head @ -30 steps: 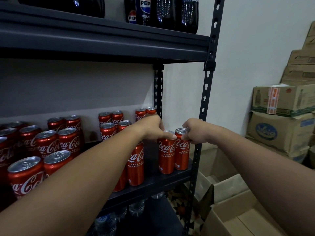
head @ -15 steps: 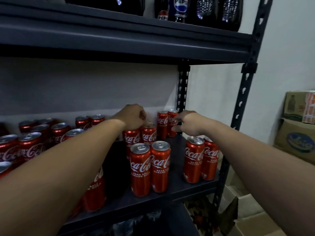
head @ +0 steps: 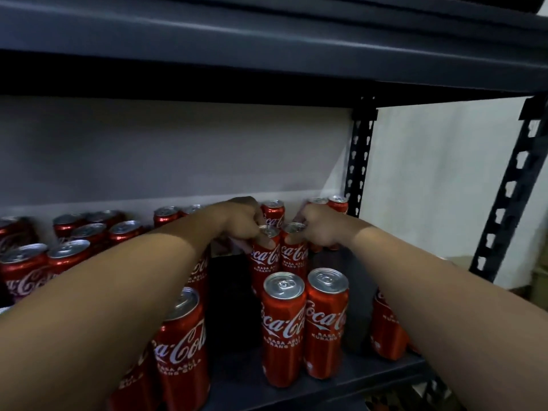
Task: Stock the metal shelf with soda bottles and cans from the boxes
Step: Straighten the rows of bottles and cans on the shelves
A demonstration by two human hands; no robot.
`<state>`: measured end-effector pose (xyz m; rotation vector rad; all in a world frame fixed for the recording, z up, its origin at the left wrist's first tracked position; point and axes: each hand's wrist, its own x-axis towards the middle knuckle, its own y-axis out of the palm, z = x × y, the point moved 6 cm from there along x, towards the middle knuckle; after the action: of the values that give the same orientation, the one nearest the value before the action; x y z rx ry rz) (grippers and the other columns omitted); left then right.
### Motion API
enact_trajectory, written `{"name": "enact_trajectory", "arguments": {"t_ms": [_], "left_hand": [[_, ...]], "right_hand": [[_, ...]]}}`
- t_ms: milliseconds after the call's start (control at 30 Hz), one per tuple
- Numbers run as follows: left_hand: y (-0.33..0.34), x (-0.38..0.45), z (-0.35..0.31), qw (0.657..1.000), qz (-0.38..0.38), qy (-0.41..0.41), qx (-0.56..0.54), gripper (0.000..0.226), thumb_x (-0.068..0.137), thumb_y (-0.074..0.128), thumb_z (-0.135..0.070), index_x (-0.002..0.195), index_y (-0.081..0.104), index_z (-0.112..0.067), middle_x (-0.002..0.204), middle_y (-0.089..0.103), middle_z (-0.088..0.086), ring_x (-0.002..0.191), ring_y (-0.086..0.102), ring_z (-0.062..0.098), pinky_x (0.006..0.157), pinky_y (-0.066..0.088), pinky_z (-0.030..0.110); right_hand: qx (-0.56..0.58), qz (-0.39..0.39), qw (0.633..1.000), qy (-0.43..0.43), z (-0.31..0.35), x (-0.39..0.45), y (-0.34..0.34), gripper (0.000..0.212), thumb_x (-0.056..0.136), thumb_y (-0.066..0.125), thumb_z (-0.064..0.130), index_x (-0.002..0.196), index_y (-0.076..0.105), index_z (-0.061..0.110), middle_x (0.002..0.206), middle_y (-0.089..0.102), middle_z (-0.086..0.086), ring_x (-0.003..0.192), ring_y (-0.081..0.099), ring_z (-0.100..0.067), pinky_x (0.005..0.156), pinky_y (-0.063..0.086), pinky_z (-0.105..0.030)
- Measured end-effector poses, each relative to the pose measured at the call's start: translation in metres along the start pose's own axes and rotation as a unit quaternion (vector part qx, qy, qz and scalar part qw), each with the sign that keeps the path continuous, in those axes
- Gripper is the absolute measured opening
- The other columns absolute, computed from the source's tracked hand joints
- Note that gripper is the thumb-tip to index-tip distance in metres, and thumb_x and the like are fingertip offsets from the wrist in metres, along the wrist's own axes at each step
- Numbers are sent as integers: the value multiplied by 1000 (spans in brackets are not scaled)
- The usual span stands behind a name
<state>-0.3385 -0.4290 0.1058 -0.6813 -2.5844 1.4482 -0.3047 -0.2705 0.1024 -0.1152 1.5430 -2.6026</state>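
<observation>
Left hand (head: 241,222) grips one red can (head: 264,256); right hand (head: 318,228) grips its neighbour (head: 294,253). Both stand mid-shelf (head: 341,378), behind two front cans (head: 305,324). White wall (head: 178,149) behind.

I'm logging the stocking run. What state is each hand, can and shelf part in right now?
Left hand: grip curled round the top of one slim red cola can.
Right hand: grip curled round the top of the neighbouring red cola can.
Both held cans: upright, side by side, whether lifted cannot be told.
Front pair of red cans: upright, sealed, unheld.
Dark metal shelf board: partly stocked.
</observation>
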Motion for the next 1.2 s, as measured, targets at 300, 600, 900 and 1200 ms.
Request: {"name": "enact_trajectory", "arguments": {"t_ms": [300, 600, 900, 1200], "left_hand": [[25, 27, -38, 998, 14, 9, -60, 39, 80, 89, -19, 110, 71, -2, 105, 76, 16, 92, 77, 31, 87, 63, 44], [50, 58, -82, 998, 22, 43, -41, 43, 77, 90, -28, 109, 71, -5, 102, 77, 11, 89, 78, 26, 89, 63, 43], [70, 70, -117, 997, -5, 75, -32, 46, 79, 89, -29, 113, 68, -7, 103, 74, 9, 84, 78, 23, 85, 64, 40], [78, 81, -130, 997, 2, 68, -33, 48, 79, 89, -27, 115, 69, -2, 103, 75, 11, 90, 77, 25, 87, 63, 41]], "right_hand": [[2, 21, 998, 60, -45, 3, -29, 41, 86, 81, 23, 120, 63, 9, 115, 70, -8, 101, 70, -28, 87, 61, -47], [47, 12, 995, 88, -99, -8, -55, 30, 91, 74, 14, 119, 66, 7, 115, 71, -8, 105, 69, -27, 89, 61, -44], [43, -16, 988, 145, -140, -10, -74, 39, 90, 75, 14, 122, 64, -5, 118, 68, -30, 81, 62, -30, 68, 40, -37], [46, -46, 985, 161, -160, -10, -79, 30, 88, 79, 22, 106, 69, 0, 104, 74, -23, 76, 62, -29, 69, 49, -38]]}}
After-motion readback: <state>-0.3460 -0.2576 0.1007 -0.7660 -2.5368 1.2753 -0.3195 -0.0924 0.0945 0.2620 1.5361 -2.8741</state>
